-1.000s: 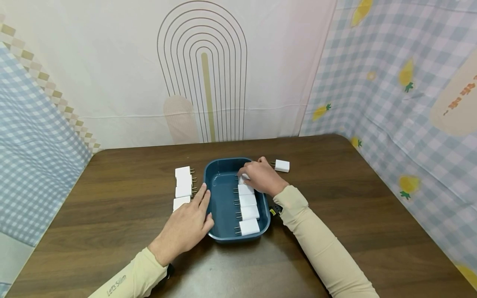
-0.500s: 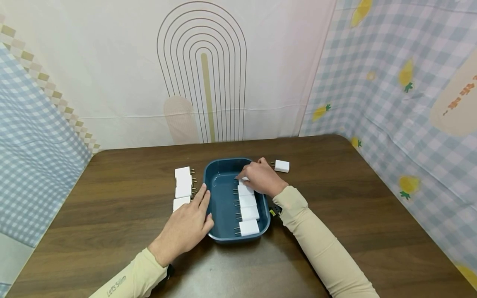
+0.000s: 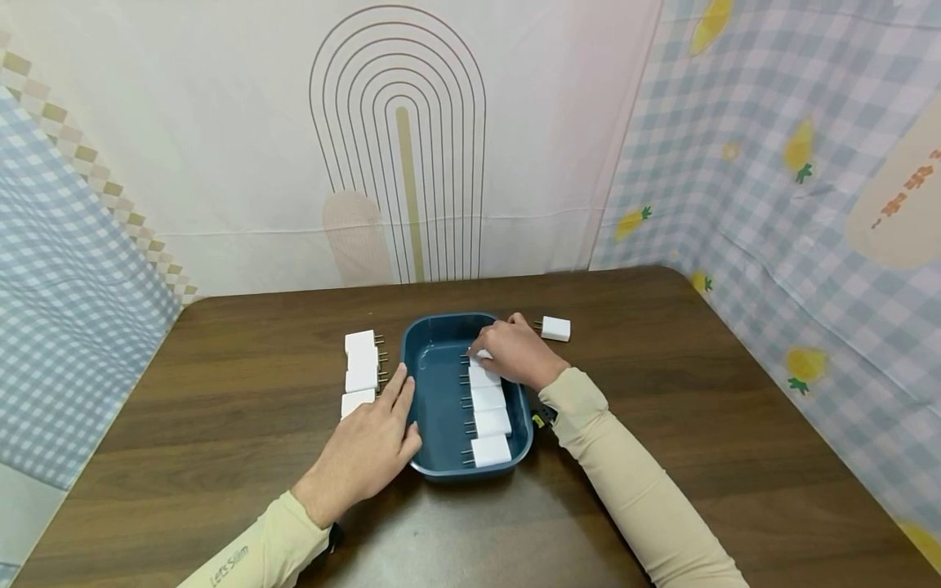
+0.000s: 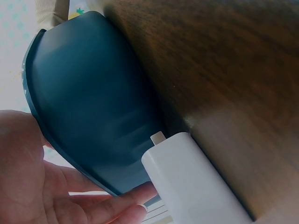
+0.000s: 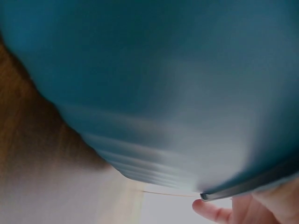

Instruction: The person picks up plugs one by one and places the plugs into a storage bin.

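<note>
A blue rectangular tray [image 3: 438,408] holds a column of several white plug adapters [image 3: 490,422] along its right side, prongs pointing left. My right hand [image 3: 518,351] reaches over the tray's far right rim, its fingers on the farthest white adapter [image 3: 481,357], which they partly cover. My left hand [image 3: 367,445] lies along the tray's left rim with fingers extended, touching it. In the left wrist view, the left hand [image 4: 56,186] is against the rim of the tray [image 4: 93,93], beside a white adapter [image 4: 191,182]. The right wrist view shows the tray's outer wall [image 5: 140,84] and some fingertips.
Left of the tray, several white adapters [image 3: 361,359] stand in a column on the brown wooden table [image 3: 243,384], prongs pointing right. One more adapter [image 3: 555,329] lies beyond the right hand. Patterned cloths [image 3: 265,147] hang behind and beside the table.
The right fingers have shifted slightly toward the near side with the farthest adapter in the tray, which now sits closer to the one below it. The left hand has stayed put.
</note>
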`<act>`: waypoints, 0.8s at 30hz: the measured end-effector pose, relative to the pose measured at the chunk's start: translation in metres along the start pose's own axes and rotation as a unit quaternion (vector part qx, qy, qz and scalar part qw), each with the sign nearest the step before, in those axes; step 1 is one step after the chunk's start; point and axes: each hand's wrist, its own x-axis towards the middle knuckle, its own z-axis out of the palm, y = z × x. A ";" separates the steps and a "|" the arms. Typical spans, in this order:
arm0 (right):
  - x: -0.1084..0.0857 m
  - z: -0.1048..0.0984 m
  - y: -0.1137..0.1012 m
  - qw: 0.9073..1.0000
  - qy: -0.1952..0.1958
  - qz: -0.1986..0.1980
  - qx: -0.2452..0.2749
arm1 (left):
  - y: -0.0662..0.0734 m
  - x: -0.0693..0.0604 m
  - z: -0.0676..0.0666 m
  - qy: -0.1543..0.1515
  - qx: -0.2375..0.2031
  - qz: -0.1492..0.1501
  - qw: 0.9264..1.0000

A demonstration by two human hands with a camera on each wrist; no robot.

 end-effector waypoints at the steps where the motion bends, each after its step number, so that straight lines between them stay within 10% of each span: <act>1: 0.000 0.000 0.000 1.000 0.000 0.001 0.001 | 0.000 0.000 0.000 0.001 0.000 0.000 1.000; 24: -0.009 -0.024 0.013 0.988 0.045 0.021 0.145 | 0.000 0.000 0.000 0.001 0.004 0.000 1.000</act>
